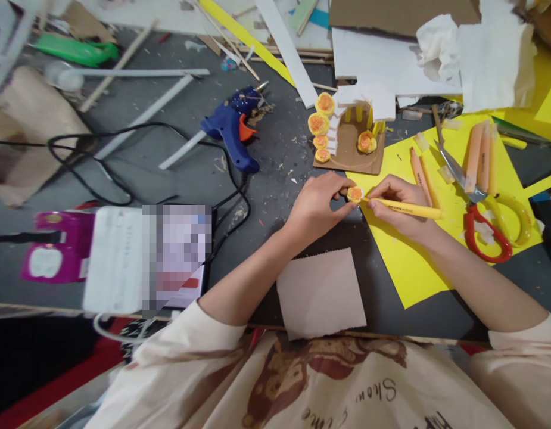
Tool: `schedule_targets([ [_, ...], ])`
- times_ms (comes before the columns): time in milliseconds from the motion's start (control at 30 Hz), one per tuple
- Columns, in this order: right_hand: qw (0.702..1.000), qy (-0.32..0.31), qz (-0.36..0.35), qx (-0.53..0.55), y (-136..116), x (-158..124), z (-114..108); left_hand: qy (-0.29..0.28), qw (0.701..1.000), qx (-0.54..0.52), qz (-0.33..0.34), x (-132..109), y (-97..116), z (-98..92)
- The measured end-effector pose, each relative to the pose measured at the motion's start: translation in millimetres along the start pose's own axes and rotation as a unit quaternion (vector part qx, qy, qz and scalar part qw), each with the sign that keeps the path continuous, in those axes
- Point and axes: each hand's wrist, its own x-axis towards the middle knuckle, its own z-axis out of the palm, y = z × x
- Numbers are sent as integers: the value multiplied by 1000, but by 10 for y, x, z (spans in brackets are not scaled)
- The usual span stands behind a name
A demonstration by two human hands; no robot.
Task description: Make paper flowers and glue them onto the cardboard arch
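Colour work, by my reading, is the step in hand. Left hand (318, 201): thumb and fingers pinched narrow around a small round yellow-and-orange piece (355, 194), held over the left edge of a bright yellow paper sheet (404, 262), near its far left corner. Right hand (400, 199): grip closed on a slim yellow marker (411, 209), tip at the piece's right rim, where some white shows; contact too fine to tell. Beyond, toward the far edge of the table (275, 196), a brown cardboard model (352, 143) bears similar yellow-and-orange rounds (318, 124), most along its left edge. Next stroke, I judge, calls for a steady left pinch, a light tip, and a slight turn of the piece.
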Motion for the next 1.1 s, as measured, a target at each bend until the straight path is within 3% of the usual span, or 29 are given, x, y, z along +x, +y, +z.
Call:
schedule_targets([
  [933,1000,14,-2,5,-25,15,-8,1,1000,6,3,-5,0,1],
  [1100,1000,-18,-7,1,-22,11,-3,8,1000,11,19,-20,-2,12],
])
